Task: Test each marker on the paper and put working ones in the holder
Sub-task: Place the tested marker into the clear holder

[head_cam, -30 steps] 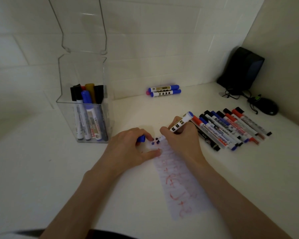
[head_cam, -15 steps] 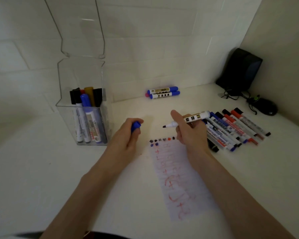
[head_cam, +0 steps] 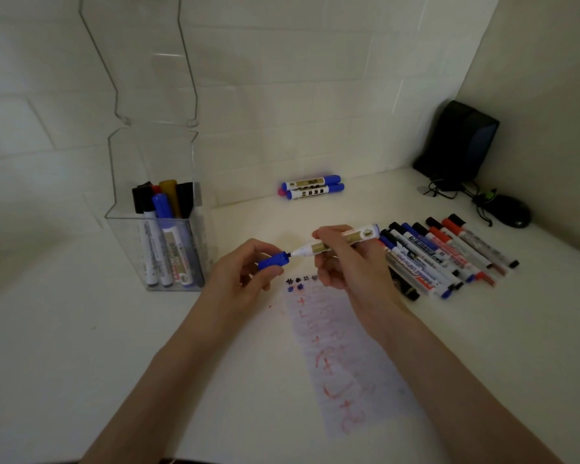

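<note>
My right hand (head_cam: 347,262) grips a white marker (head_cam: 359,236) with a gold label, its tip pointing left. My left hand (head_cam: 245,272) pinches its blue cap (head_cam: 274,260), whose open end meets the marker's tip. Both hover just above the top of the paper strip (head_cam: 345,356), which carries red scribbles and small black and blue test marks. The clear holder (head_cam: 154,249) stands at the left with several capped markers upright in it. A row of several markers (head_cam: 449,256) lies to the right of the paper.
Two blue-capped markers (head_cam: 312,188) lie by the tiled back wall. A black speaker (head_cam: 456,149) with cables and a black mouse (head_cam: 509,214) sit in the far right corner. The holder's clear lid (head_cam: 141,61) stands open above it.
My right hand lifted the marker off the paper and turned it level. My left hand raised the blue cap from the table, and cap and tip have come together.
</note>
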Tool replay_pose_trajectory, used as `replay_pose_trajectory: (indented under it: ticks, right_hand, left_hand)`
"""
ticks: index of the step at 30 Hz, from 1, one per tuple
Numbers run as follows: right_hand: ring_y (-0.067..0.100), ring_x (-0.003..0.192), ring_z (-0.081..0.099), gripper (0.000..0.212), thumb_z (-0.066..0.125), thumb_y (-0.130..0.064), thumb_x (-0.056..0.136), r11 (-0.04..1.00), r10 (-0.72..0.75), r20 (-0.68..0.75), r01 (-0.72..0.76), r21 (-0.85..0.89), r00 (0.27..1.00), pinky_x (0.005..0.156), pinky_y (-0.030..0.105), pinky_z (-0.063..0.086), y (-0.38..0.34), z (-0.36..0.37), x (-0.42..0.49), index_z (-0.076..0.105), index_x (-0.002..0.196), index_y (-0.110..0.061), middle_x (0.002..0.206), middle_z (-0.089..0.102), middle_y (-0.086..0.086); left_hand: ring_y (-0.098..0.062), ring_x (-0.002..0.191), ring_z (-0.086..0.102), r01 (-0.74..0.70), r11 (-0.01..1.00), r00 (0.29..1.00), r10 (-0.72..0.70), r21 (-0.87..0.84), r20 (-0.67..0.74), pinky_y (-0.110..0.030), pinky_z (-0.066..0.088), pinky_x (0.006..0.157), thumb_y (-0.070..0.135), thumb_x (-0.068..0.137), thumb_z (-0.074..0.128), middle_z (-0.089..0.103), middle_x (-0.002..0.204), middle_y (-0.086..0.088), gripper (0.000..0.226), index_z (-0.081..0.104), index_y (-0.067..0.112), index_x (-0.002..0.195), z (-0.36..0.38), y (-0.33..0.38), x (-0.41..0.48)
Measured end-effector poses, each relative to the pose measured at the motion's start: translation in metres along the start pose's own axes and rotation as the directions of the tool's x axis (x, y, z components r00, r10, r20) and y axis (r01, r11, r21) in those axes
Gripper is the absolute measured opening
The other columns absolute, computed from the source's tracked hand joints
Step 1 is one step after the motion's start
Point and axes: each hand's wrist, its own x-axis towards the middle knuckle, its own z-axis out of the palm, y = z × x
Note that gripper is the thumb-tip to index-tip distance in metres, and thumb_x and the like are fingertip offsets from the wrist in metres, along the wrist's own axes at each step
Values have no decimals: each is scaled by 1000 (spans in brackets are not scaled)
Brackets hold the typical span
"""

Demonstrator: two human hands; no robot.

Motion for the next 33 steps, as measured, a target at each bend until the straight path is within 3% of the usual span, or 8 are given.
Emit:
replay_pose_trajectory:
  ticks: [3,7,10,15,20,24,29,33]
  right_hand:
    - [22,62,70,15,75,-22,93,994,-5,71,13,-106,997,51,25,48,-1,2,-4,70,102,-11,82,78,9]
    - [25,85,78,28,81,-22,85,970,17,246,43,-239,969,63,26,57,-12,-12,-2,75,109,-11,94,80,8]
    - [23,80,77,32,78,-27,83,940,31,324,83,-332,945,63,25,58,-17,-26,0,77,113,-16,93,80,5]
    - [1,62,63,14,71,-25,94,778,-160,334,327,-537,929,57,17,51,-3,-28,-3,75,103,-35,78,74,-9]
    - [-4,63,62,17,72,-22,94,795,-193,306,332,-507,932,59,10,47,5,-23,-4,77,110,-25,71,72,-19]
    - [3,67,63,17,72,-27,94,841,-148,323,291,-456,935,63,16,49,7,-19,-3,77,110,-25,76,74,-7]
    - [12,76,66,39,71,-40,84,948,-102,337,194,-253,936,70,23,53,-9,-16,1,72,121,-29,91,76,0]
    - [20,87,66,49,69,-43,85,987,-137,341,158,-35,930,77,30,54,-14,-15,-4,66,132,-28,107,75,8]
  left_hand:
    - [-11,80,63,-62,997,998,62,42,-8,-18,47,69,17,95,65,67,93,20,15,65,26,108,-1,1,0]
    - [-14,82,63,-121,991,991,124,57,-51,-24,50,70,15,95,65,67,94,16,16,68,23,108,-6,1,1]
    - [-12,79,64,-119,991,991,123,66,-59,-20,50,72,13,94,66,68,85,17,17,72,22,106,-5,3,-1]
    - [-9,75,63,-97,992,991,103,76,-81,-15,47,72,8,92,67,67,78,22,22,72,26,101,0,2,-6]
    - [-8,77,64,-143,981,979,160,132,-125,-15,50,72,5,91,68,67,82,21,24,71,26,101,3,3,-6]
    - [-12,77,62,-167,970,976,188,174,-110,-23,50,71,8,92,67,66,83,18,18,71,22,103,-3,2,-6]
    - [-17,82,63,-213,973,949,229,94,-215,-28,50,66,25,92,66,68,96,15,13,67,25,106,-13,32,-8]
    - [-15,78,67,-239,967,906,188,-91,-378,-22,53,69,28,86,75,72,92,7,19,69,17,101,-47,76,-19]
